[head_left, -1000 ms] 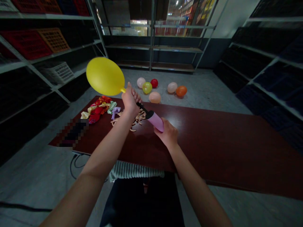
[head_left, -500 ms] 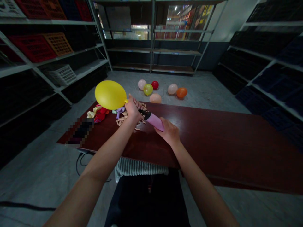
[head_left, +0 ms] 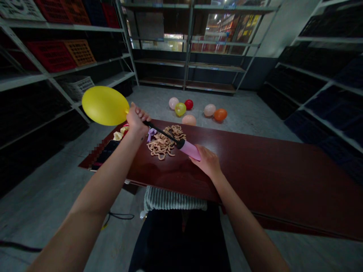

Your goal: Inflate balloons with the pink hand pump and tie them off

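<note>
Yellow balloon (head_left: 104, 105) was inflated, round and taut, and sat at about 9 o'clock from the left hand (head_left: 137, 120), clear of the dark red wood tabletop (head_left: 269, 181). Left hand was clenched around the balloon neck and the end of the black nozzle tube (head_left: 161, 132). Neck end was hidden in the fist, so knot or no knot: cannot tell. Right hand (head_left: 207, 162) was closed on the end of the pink hand pump (head_left: 189, 149), resting low over the tabletop. Tube ran from the pump barrel up to the left fist, so balloon and pump were connected through that grip.

Done so far: six inflated balloons on the concrete floor (head_left: 244, 143), at 12 o'clock past the far edge of the tabletop, in red, orange, yellow-green and pale tints. Not done: heap of curled tan latex pieces (head_left: 163, 143) at 4 o'clock from the left hand, plus a lilac flat balloon (head_left: 151, 132) just under the tube. More flat cream and red balloons (head_left: 119, 135) lay at 8 o'clock, partly behind the left forearm. Exact count left: cannot tell.
</note>
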`<action>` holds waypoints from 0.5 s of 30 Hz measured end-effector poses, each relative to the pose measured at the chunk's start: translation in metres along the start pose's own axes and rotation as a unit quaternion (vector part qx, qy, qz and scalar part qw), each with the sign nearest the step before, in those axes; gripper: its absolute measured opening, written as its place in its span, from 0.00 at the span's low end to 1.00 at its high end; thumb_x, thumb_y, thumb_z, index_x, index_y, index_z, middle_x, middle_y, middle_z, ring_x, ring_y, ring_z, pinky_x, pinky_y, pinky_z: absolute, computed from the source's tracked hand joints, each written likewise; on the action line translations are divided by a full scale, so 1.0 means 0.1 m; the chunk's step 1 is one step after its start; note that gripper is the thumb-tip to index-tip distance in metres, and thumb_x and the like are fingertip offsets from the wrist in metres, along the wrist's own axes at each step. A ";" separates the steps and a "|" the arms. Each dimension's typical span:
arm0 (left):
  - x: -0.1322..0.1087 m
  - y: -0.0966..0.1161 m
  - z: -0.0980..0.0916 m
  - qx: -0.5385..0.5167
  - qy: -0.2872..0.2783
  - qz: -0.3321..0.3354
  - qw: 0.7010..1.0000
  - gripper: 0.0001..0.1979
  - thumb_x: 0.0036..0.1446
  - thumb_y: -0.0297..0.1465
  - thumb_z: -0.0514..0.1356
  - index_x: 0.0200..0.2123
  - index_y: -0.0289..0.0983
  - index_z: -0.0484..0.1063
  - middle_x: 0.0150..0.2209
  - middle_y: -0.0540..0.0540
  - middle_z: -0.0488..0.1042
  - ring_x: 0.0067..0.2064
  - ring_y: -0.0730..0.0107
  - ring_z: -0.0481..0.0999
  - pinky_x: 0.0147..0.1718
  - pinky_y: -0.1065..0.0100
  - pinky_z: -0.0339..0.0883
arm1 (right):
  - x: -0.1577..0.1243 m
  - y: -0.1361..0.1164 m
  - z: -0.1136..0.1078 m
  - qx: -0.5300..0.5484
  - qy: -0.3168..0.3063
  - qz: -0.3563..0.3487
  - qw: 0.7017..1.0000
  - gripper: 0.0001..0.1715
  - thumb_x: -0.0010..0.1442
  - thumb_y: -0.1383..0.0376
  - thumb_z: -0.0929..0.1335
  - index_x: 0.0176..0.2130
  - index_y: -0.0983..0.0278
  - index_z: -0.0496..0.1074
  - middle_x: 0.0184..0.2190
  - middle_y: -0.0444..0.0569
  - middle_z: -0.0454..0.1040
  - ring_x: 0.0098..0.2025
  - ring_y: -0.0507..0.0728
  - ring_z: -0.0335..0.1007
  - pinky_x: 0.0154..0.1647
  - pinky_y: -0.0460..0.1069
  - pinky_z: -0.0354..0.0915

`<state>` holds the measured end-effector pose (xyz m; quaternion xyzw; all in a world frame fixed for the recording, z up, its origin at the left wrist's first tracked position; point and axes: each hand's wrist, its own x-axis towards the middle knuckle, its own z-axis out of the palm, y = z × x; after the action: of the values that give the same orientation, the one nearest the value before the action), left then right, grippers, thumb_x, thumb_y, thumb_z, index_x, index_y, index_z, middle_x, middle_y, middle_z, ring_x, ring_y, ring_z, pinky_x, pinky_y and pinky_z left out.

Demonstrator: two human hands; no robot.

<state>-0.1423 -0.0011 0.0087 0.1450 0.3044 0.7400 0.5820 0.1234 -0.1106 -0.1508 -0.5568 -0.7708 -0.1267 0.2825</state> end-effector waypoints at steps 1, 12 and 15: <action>-0.02 0.04 0.04 0.001 -0.005 -0.003 1.000 0.28 0.69 0.43 0.57 0.22 0.39 0.48 0.14 0.58 0.47 0.12 0.80 0.47 0.13 0.74 0.46 | 0.00 0.00 0.00 0.005 0.006 -0.001 1.000 0.26 0.61 0.56 0.72 0.55 0.62 0.69 0.44 0.52 0.80 0.41 0.59 0.78 0.40 0.50 0.67; -0.21 -0.46 0.60 0.030 -0.036 0.023 0.999 0.27 0.70 0.42 0.55 0.21 0.39 0.50 0.14 0.56 0.47 0.13 0.79 0.48 0.12 0.73 0.46 | 0.00 0.09 0.04 0.013 0.065 0.090 0.994 0.25 0.58 0.58 0.71 0.53 0.64 0.70 0.39 0.53 0.80 0.37 0.61 0.77 0.35 0.51 0.66; -0.26 -0.81 0.66 0.049 -0.038 -0.003 0.998 0.27 0.71 0.40 0.54 0.20 0.40 0.51 0.14 0.56 0.46 0.13 0.77 0.48 0.12 0.71 0.45 | 0.00 0.10 0.07 0.016 0.078 0.106 0.991 0.26 0.59 0.57 0.71 0.54 0.64 0.69 0.40 0.53 0.80 0.37 0.60 0.78 0.35 0.51 0.66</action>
<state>-0.0354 0.0041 0.0131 0.2007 0.3184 0.7160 0.5879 0.1309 -0.1033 -0.1572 -0.6189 -0.6854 -0.1261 0.3623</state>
